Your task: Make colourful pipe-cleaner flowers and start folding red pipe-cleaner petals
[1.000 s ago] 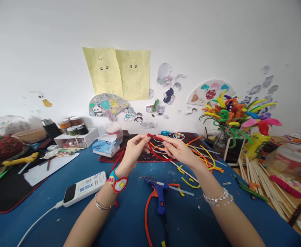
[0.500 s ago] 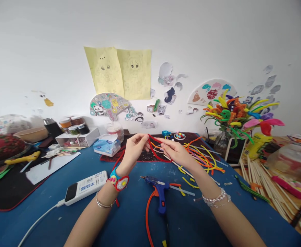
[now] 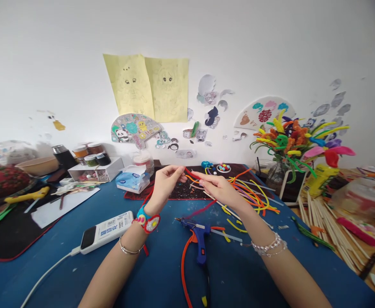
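My left hand (image 3: 170, 179) is closed, thumb and fingers pinching a red pipe cleaner (image 3: 203, 209) above the dark mat. My right hand (image 3: 218, 188) pinches the same pipe cleaner a short way to the right. A blurred length of it hangs below my right hand, slanting down to the left towards the glue gun. Another red strand runs behind my left wrist. Below the hands, the blue glue gun (image 3: 201, 244) lies on the table. Loose orange, yellow and purple pipe cleaners (image 3: 266, 201) spread out beyond my right hand.
On the left are a white power bank (image 3: 107, 232) with a cable and a tissue pack (image 3: 132, 179). A small dish of pompoms (image 3: 223, 168) sits at the back. At right stand a vase (image 3: 274, 170) of pipe-cleaner flowers, a phone (image 3: 293, 187) and wooden sticks (image 3: 328, 226).
The red pipe cleaner's loop between my hands has opened out; a length now swings below, to the left of my right hand. Both hands stay nearly in place.
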`<state>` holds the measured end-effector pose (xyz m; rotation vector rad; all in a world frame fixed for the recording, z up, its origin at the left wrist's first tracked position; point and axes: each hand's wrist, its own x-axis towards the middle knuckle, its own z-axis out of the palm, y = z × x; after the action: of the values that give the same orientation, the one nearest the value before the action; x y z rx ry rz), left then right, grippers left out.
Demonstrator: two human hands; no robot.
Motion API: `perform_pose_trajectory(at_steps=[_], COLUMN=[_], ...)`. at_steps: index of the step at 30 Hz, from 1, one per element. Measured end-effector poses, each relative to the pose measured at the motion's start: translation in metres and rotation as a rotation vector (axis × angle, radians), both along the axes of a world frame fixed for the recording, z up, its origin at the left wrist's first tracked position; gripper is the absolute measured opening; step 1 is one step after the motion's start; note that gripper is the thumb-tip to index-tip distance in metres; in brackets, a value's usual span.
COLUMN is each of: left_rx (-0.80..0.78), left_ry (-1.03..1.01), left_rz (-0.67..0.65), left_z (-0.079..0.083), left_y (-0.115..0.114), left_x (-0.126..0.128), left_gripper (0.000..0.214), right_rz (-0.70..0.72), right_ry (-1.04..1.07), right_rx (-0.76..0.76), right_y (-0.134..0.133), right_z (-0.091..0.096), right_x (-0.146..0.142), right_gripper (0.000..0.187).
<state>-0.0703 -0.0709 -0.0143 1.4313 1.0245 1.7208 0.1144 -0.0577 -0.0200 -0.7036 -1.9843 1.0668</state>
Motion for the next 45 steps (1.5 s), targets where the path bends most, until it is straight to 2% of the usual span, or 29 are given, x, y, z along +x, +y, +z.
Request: perform_pose_trajectory(at_steps=[2,5,9,13,16,19,22,25,30,34,41,45], left_rx=[-0.004,-0.040,-0.073,-0.119,-0.199,-0.228,-0.219,-0.156,-0.010,-0.002,0.068,0.098], left_ry=[0.009,0.033,0.298,0.485,0.452,0.263,0.064,0.002,0.091,0.122,0.197,0.242], left_rz=[0.019,0.015,-0.137,-0.267,-0.370,-0.388,-0.398,-0.361,-0.172,-0.169,-0.112,-0.095], left_z=[-0.001,-0.003,-0.010,-0.019,-0.017,-0.010,-0.003,-0.002,-0.005,-0.005,-0.004,-0.002], left_y=[0.002,0.004,0.006,0.005,0.004,0.003,0.002,0.000,0.001,0.002,0.001,-0.001], left_x=[-0.001,-0.002,0.000,0.003,0.001,-0.003,-0.003,-0.001,0.001,0.000,0.001,0.000], left_gripper=[0.027,0.028,0.029,0.040,0.030,0.024,0.025,0.027,0.028,0.030,0.033,0.034], right_rz=[0.002,-0.072,-0.167,-0.225,-0.265,-0.266,-0.248,-0.228,-0.266,-0.272,-0.255,-0.249], right_ry=[0.035,0.175,0.468,0.632,0.677,0.704,0.671,0.515,0.241,0.207,0.157,0.169], right_rx=[-0.033,-0.020,-0.001,0.005,0.015,-0.012,-0.055,-0.036,0.110,0.219,0.180,0.211], right_y=[0.000,0.002,0.004,0.006,0.009,0.011,0.009,0.004,-0.006,-0.007,-0.003,-0.003], right_z=[0.000,0.000,0.001,0.007,0.011,0.011,0.009,0.005,0.003,0.002,-0.003,-0.003], right_x=[-0.001,-0.001,0.002,0.009,0.016,0.019,0.015,0.007,-0.004,-0.007,-0.009,-0.009], right_gripper=[0.046,0.042,0.037,0.033,0.032,0.032,0.030,0.033,0.034,0.029,0.033,0.030])
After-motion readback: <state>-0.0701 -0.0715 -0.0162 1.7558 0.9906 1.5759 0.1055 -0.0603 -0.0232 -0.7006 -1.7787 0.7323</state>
